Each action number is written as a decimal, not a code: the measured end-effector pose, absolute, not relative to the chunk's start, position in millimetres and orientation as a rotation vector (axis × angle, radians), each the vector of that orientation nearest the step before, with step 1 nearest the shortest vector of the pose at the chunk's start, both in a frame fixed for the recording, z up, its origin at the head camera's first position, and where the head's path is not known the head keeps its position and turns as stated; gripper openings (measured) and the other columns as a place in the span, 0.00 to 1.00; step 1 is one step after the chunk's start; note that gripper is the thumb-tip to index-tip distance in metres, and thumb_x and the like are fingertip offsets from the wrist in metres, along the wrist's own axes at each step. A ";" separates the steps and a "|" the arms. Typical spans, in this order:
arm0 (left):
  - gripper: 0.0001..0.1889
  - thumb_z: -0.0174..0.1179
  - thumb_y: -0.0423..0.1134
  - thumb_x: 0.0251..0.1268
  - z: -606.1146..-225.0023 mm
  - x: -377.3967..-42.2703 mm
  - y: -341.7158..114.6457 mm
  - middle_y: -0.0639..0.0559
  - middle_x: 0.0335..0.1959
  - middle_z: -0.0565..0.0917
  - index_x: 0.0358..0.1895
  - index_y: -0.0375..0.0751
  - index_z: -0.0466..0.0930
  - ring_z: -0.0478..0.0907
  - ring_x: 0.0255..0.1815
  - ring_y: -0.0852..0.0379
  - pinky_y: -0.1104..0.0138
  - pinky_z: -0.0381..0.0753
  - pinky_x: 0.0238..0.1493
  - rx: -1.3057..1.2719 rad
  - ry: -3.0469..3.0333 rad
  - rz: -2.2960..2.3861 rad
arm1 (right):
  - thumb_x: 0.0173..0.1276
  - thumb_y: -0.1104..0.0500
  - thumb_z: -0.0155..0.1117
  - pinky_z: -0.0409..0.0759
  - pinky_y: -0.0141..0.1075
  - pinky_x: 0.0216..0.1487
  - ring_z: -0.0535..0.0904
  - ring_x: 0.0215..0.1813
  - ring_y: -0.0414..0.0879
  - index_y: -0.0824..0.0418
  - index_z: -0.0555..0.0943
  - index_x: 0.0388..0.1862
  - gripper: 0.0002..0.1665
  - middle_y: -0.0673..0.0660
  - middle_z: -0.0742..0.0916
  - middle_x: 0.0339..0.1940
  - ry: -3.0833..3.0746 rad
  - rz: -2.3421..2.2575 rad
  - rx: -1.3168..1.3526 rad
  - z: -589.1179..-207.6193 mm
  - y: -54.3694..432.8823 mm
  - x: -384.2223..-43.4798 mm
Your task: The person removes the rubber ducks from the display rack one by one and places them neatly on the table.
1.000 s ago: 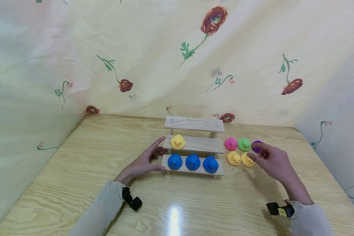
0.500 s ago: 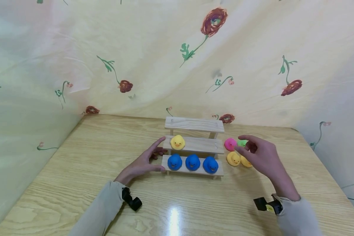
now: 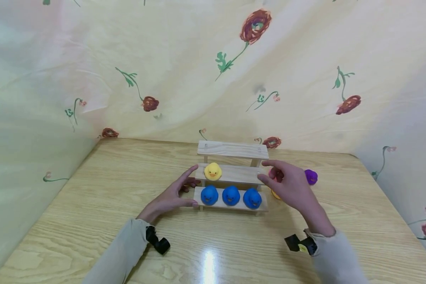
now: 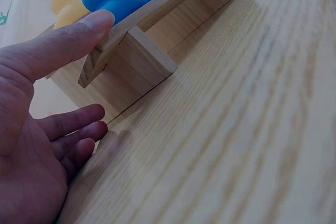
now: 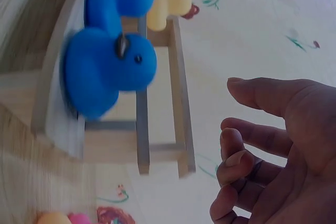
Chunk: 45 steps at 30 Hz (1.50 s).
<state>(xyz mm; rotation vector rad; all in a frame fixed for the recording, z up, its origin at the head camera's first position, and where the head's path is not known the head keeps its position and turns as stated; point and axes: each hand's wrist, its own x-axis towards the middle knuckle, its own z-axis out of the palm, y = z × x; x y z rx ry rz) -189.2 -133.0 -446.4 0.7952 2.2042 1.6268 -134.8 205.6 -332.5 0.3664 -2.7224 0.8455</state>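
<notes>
My left hand (image 3: pixel 172 197) is at the left end of a three-step wooden stand (image 3: pixel 234 149), its fingers spread. In the left wrist view the thumb overlaps the lowest shelf's end, and the other fingers lie loosely bent beside the stand's foot. On that shelf sit three blue rubber ducks (image 3: pixel 231 196); one yellow duck (image 3: pixel 213 172) sits on the middle shelf at the left. My right hand (image 3: pixel 291 185) hovers near the stand's right end. Its thumb and index finger are apart with nothing between them, as the right wrist view shows.
Right of the stand, a purple duck (image 3: pixel 311 177) is on the wooden table (image 3: pixel 163 252). Slivers of a pink duck (image 3: pixel 270 172) and a yellow-orange duck (image 3: pixel 275 195) show past the right hand, which hides the others there. Flowered cloth (image 3: pixel 184 71) hangs behind.
My right hand has moved left from beside the purple duck, over the loose ducks, to the stand's right end, with nothing held. The left hand and the ducks on the stand stay put.
</notes>
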 end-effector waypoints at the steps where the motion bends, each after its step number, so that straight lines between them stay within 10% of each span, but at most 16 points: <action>1: 0.55 0.74 0.44 0.57 -446.3 -189.1 -133.1 0.39 0.70 0.72 0.81 0.66 0.44 0.67 0.70 0.41 0.54 0.66 0.65 0.795 2.204 1.627 | 0.65 0.56 0.72 0.66 0.30 0.26 0.70 0.28 0.44 0.62 0.83 0.56 0.21 0.54 0.81 0.26 -2.725 0.847 0.377 -333.6 201.9 -135.5; 45: 0.54 0.73 0.41 0.59 -445.2 -188.3 -134.6 0.40 0.71 0.71 0.81 0.67 0.43 0.67 0.72 0.42 0.56 0.67 0.65 0.792 2.211 1.616 | 0.64 0.47 0.73 0.70 0.32 0.30 0.73 0.28 0.43 0.59 0.82 0.60 0.29 0.51 0.83 0.27 -2.898 0.819 0.508 -343.2 101.1 -163.5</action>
